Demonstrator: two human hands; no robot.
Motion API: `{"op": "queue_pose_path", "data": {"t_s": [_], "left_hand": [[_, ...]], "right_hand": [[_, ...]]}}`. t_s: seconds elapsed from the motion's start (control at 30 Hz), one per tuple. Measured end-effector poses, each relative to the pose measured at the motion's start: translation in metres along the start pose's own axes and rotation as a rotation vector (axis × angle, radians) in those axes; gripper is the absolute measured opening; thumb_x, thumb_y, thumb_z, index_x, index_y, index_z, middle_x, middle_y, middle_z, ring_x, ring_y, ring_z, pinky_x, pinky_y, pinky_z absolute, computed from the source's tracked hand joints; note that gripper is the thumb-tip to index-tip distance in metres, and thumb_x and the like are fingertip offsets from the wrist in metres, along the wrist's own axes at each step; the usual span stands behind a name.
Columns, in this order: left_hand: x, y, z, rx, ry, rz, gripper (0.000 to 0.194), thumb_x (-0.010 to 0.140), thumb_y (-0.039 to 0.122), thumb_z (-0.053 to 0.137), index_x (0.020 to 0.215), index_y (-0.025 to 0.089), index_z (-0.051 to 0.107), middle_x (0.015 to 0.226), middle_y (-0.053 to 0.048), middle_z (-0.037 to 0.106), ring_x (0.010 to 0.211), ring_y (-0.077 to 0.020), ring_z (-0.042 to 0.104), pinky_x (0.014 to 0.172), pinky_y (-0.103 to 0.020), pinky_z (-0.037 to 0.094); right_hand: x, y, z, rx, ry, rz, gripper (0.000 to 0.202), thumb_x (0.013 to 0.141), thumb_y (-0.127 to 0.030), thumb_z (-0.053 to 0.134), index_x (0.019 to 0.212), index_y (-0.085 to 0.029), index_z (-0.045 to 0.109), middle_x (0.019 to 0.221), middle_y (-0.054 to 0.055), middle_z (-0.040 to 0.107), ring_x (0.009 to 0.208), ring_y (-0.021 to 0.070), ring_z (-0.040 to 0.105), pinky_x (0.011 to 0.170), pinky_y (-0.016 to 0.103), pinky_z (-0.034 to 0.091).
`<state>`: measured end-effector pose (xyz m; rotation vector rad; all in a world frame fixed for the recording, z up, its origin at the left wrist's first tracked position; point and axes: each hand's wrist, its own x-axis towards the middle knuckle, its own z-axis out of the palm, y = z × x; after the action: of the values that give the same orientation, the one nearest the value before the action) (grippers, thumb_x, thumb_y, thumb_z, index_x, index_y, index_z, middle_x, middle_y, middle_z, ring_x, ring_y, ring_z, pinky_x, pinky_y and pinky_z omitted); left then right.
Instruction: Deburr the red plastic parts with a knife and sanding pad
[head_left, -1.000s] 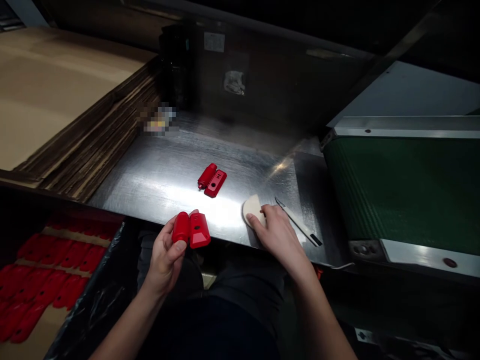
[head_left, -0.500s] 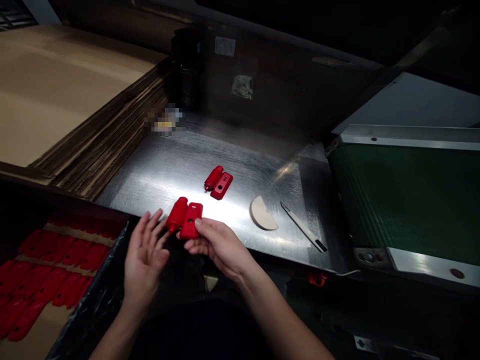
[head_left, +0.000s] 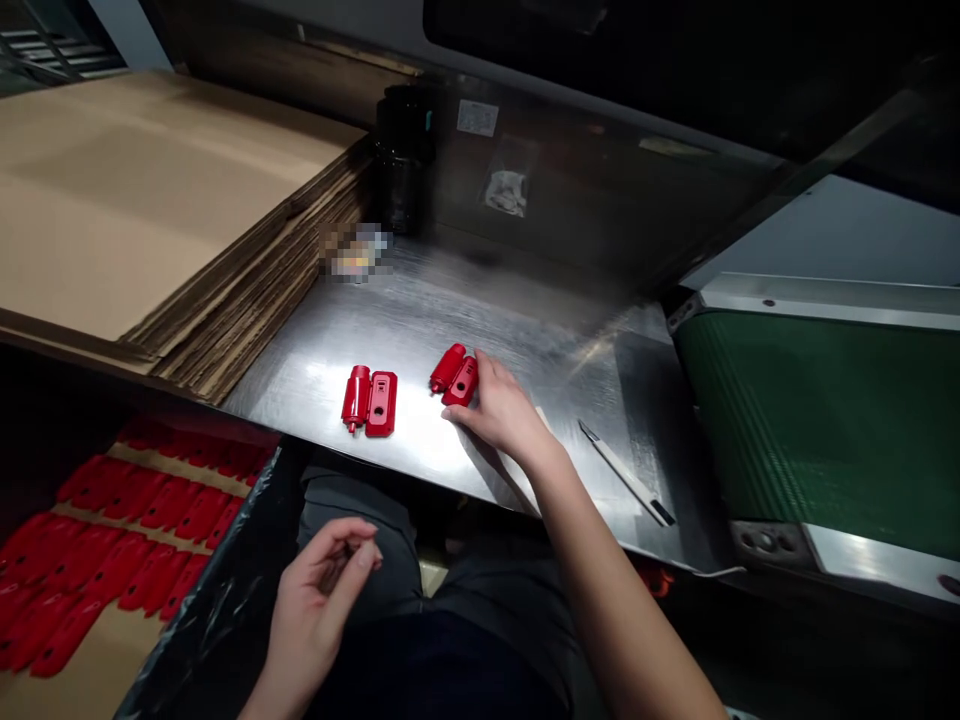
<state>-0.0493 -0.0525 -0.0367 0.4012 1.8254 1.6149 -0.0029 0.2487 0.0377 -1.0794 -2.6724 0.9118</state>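
Note:
My right hand (head_left: 504,408) reaches over the metal table, thumb and fingers closed around the flat half of a red plastic piece (head_left: 448,370). That piece has a rounded, bottle-like half beside a flat half with a dark round hole. To its left, a matching red plastic piece (head_left: 381,405) lies on the table, touched by neither hand. Below the table's front edge, my left hand (head_left: 322,595) hangs over my lap, its fingers loosely curled and nothing visible in them. My right hand and forearm mostly cover a pale half-round block (head_left: 517,478). A white-handled craft knife (head_left: 626,472) lies to the right.
A tall stack of cardboard sheets (head_left: 172,180) borders the table (head_left: 300,350) on the left. Below it stands a plastic-lined box (head_left: 206,590) holding rows of red pieces. The green conveyor belt (head_left: 825,420) runs along the right. A black container (head_left: 405,160) stands at the back.
The red piece from my right hand now lies on the table. My right hand has moved to the farther piece, while my left hand has drawn down toward my lap and curled.

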Motion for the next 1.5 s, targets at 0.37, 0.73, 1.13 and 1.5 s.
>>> {"op": "queue_pose_path", "data": {"t_s": [0.37,0.73,1.13,1.5], "left_hand": [[0.02,0.038,0.047,-0.421,-0.33,0.071,0.108,0.067,0.057,0.101,0.159,0.031,0.051,0.166,-0.012,0.051,0.151,-0.0349,0.052,0.119,-0.033,0.052],[0.006,0.022,0.066,-0.402,-0.496,0.016,0.114,0.057,0.061,0.104,0.155,0.032,0.053,0.161,-0.015,0.054,0.145,-0.0374,0.056,0.121,-0.04,0.048],[-0.009,0.028,0.046,-0.095,-0.68,0.051,0.122,0.063,0.043,0.105,0.165,0.039,0.038,0.171,-0.011,0.042,0.159,-0.0398,0.039,0.133,-0.05,0.031],[-0.007,0.042,0.036,0.133,-0.733,0.13,0.119,0.068,0.035,0.101,0.166,0.048,0.035,0.174,-0.007,0.04,0.161,-0.0411,0.037,0.132,-0.065,0.022]], "right_hand": [[-0.15,-0.008,0.018,0.435,-0.298,-0.155,0.116,0.081,-0.049,0.09,0.172,-0.021,0.023,0.175,0.014,0.034,0.16,0.0302,0.037,0.132,0.046,0.035],[-0.153,0.095,-0.029,0.101,0.382,0.164,0.038,0.103,-0.06,0.054,0.115,-0.026,0.065,0.12,0.008,0.066,0.106,0.0254,0.066,0.094,0.041,0.056],[-0.13,0.145,-0.056,-0.149,0.491,0.267,0.023,0.097,-0.046,0.045,0.094,-0.024,0.052,0.108,0.014,0.056,0.094,0.0316,0.06,0.086,0.049,0.049],[-0.178,0.017,-0.054,0.377,-0.342,-0.071,0.031,0.117,-0.047,0.041,0.105,-0.028,0.063,0.102,-0.001,0.07,0.093,0.0178,0.067,0.083,0.03,0.049]]}}
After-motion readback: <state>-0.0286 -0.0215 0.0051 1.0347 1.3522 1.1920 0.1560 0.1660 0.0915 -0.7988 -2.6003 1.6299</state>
